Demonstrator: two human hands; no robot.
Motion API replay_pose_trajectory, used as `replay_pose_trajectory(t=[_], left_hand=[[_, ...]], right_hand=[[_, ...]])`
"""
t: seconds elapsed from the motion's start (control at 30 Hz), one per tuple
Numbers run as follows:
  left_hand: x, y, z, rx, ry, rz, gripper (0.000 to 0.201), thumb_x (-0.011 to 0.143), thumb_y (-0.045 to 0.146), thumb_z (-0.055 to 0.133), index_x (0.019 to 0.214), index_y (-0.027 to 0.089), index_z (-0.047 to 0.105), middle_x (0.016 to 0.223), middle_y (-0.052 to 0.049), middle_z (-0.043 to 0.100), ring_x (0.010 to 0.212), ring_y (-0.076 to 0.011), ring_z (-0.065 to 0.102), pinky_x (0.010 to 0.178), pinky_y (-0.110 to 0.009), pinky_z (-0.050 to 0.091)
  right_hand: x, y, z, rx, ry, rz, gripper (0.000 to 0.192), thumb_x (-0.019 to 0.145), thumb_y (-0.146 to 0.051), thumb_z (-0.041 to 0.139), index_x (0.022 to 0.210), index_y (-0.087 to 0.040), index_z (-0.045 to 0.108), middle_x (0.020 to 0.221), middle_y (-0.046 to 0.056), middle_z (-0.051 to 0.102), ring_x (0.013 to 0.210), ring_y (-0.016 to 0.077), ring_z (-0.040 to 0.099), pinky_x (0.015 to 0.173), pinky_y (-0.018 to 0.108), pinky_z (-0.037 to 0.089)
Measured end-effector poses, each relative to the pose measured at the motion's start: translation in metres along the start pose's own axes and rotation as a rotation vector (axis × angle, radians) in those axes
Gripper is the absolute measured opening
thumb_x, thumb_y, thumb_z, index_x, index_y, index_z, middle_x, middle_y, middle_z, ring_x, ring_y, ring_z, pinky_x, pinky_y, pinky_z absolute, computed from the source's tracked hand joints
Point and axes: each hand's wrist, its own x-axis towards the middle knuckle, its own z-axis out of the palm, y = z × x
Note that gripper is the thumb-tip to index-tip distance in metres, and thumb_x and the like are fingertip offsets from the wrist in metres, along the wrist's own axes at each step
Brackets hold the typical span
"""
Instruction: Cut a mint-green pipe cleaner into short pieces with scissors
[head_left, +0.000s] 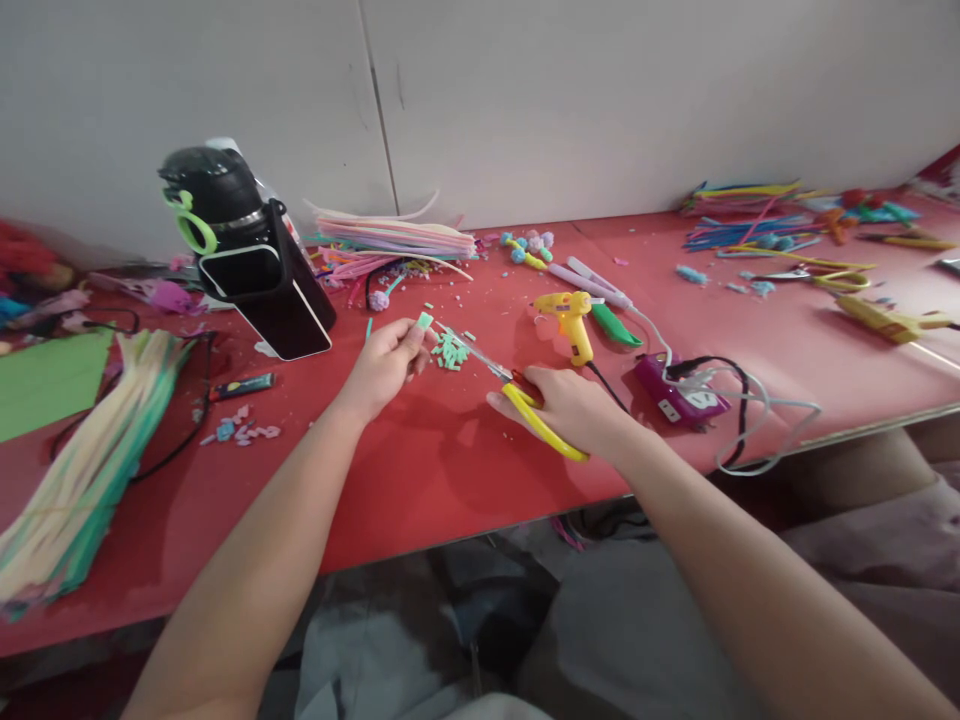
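Partly hidden, scissors [525,395] handles sit under right hand [574,408].

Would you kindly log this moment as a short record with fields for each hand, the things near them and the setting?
left hand: pinches a small green piece at the fingertips
right hand: grips yellow-handled scissors, blades pointing toward the green piece
between hands: pile of green bits on the table
near right hand: yellow glue gun, purple power strip
near left hand: black bottle, phone leaning upright
far left: bundle of strips
surface: red table
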Motion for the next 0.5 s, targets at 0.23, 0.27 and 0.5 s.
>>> replay_pose_trajectory(t=[0.23, 0.27, 0.5], left_hand=[[-0.002, 0.002, 0.003, 0.036, -0.050, 0.047, 0.023, 0.097, 0.031, 0.048, 0.083, 0.016, 0.059, 0.056, 0.004, 0.045, 0.049, -0.0089, 0.038, 0.050, -0.023, 0.028], [-0.003, 0.002, 0.004, 0.035, -0.066, 0.051, 0.024, 0.097, 0.031, 0.048, 0.082, 0.016, 0.058, 0.056, 0.004, 0.044, 0.049, -0.0088, 0.037, 0.050, -0.023, 0.028], [-0.006, 0.006, 0.011, -0.016, -0.131, -0.027, 0.021, 0.097, 0.019, 0.045, 0.078, 0.016, 0.055, 0.056, 0.006, 0.039, 0.049, -0.0086, 0.033, 0.051, -0.024, 0.028]], right_hand=[[0.001, -0.009, 0.003, -0.005, 0.026, -0.028, 0.062, 0.086, -0.083, 0.034, 0.075, -0.023, 0.046, 0.078, 0.005, 0.064, 0.068, 0.0188, 0.059, 0.055, 0.027, 0.028], [0.002, -0.010, 0.004, -0.005, 0.022, -0.028, 0.062, 0.086, -0.083, 0.034, 0.076, -0.023, 0.047, 0.077, 0.005, 0.064, 0.067, 0.0186, 0.059, 0.055, 0.027, 0.027], [0.004, -0.020, 0.005, 0.017, 0.009, -0.018, 0.063, 0.087, -0.082, 0.034, 0.076, -0.022, 0.048, 0.076, 0.006, 0.065, 0.067, 0.0183, 0.059, 0.055, 0.027, 0.027]])
